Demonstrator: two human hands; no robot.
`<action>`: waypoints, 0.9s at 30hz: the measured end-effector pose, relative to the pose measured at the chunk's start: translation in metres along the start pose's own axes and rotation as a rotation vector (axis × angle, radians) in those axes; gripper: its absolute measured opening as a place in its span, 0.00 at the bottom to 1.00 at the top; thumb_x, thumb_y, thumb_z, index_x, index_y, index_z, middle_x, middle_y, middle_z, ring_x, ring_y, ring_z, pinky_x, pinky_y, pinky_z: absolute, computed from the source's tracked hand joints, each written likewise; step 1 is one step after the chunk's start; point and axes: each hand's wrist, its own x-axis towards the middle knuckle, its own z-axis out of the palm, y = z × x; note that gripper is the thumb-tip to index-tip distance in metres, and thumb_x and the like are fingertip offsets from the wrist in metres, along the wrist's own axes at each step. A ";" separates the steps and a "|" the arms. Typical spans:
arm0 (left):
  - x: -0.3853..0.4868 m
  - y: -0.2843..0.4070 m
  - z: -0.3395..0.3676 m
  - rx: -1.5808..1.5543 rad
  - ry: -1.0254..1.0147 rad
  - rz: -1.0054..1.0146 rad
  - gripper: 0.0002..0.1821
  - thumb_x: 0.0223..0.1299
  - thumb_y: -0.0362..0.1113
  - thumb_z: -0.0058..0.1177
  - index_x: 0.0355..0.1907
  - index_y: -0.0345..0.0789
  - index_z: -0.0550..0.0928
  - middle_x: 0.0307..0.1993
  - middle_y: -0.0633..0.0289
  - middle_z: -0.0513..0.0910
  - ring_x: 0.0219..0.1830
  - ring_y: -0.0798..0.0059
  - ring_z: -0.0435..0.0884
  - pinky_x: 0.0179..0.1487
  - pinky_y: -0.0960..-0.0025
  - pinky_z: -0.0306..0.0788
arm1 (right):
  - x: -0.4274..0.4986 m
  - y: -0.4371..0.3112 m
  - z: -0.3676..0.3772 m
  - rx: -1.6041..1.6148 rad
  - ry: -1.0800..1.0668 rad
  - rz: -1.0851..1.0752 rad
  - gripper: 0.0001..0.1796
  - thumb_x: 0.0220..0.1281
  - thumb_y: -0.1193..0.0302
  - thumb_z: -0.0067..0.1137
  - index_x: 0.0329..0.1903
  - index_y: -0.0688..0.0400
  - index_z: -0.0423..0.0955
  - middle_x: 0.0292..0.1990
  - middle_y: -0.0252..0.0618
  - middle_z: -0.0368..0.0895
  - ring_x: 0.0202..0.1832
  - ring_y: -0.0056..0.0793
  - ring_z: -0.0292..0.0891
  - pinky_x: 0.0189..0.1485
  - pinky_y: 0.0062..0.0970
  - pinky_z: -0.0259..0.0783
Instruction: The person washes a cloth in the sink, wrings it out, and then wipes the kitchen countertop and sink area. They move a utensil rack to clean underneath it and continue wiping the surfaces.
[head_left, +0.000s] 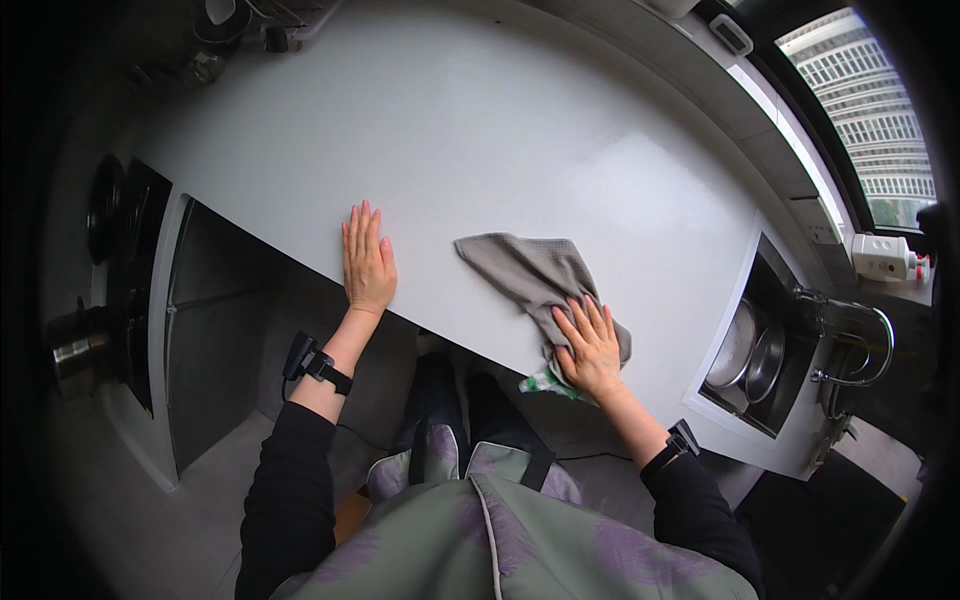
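Note:
My left hand (367, 266) lies palm down near the front edge of a white countertop (450, 150), its thumb slightly apart and nothing in it. Farther right, my right hand (592, 349) rests flat, fingers spread, on a crumpled grey cloth (525, 262). The cloth is bunched under the palm and fans out toward the upper left. A green-and-white piece of material (546, 382) shows below that hand, at the counter's front edge; whether it belongs to the cloth I cannot tell. A wet-looking sheen marks the counter beyond the cloth.
At right, a sink (802, 375) holds metal pans (765, 364) beside a chrome faucet (862, 306). A white bottle (881, 257) stands by the window. On the left are a black hob (146, 202) and a metal pot (79, 352). A rack (304, 22) occupies the far left corner.

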 end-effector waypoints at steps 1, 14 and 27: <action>0.000 0.001 -0.001 0.010 0.009 -0.006 0.26 0.73 0.35 0.38 0.71 0.31 0.63 0.76 0.53 0.58 0.79 0.57 0.51 0.80 0.52 0.43 | -0.005 0.027 -0.001 -0.041 0.002 0.037 0.34 0.59 0.62 0.57 0.71 0.46 0.68 0.70 0.44 0.66 0.75 0.48 0.54 0.78 0.51 0.44; 0.002 0.011 -0.013 -0.073 0.018 -0.090 0.25 0.69 0.29 0.45 0.68 0.29 0.68 0.72 0.51 0.66 0.75 0.56 0.60 0.78 0.51 0.53 | 0.270 0.355 -0.044 -0.486 0.331 1.228 0.39 0.68 0.41 0.36 0.61 0.62 0.74 0.63 0.60 0.73 0.66 0.66 0.64 0.66 0.59 0.58; 0.006 0.014 -0.020 -0.072 -0.057 -0.095 0.25 0.67 0.29 0.49 0.66 0.29 0.71 0.70 0.50 0.67 0.75 0.58 0.62 0.76 0.50 0.55 | 0.467 0.118 0.009 -0.529 0.438 0.593 0.31 0.68 0.48 0.44 0.40 0.67 0.80 0.43 0.66 0.81 0.51 0.67 0.73 0.61 0.65 0.60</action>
